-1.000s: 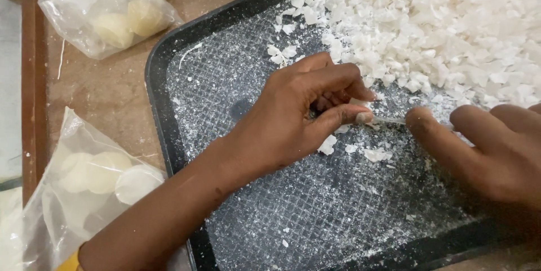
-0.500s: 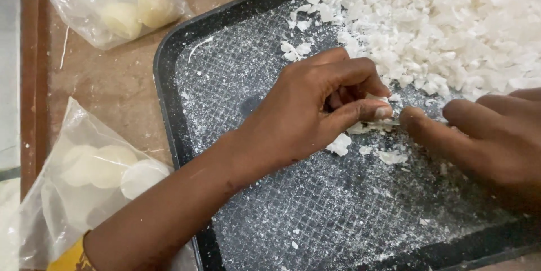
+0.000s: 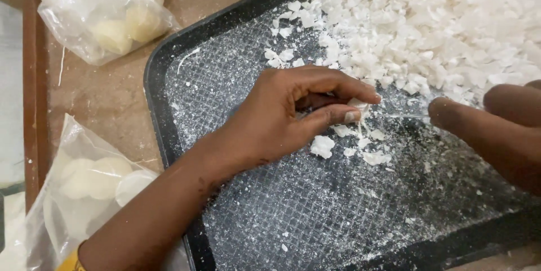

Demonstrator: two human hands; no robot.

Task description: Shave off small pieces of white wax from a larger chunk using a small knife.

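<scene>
The left hand rests on the dark tray, its thumb and forefinger pinched narrowly on a small white piece. The right hand reaches in from the side, forefinger pressed along a thin blade whose edge meets that piece; I cannot tell how the rest of that hand grips it. Loose white shavings lie just beneath the fingers, and a big heap of white flakes fills the far end of the tray. Two clear bags of pale round lumps sit on the worktop beside it. The risk I see is the blade slipping off so small a piece and nicking the left fingertips, since they sit right beside the edge.
</scene>
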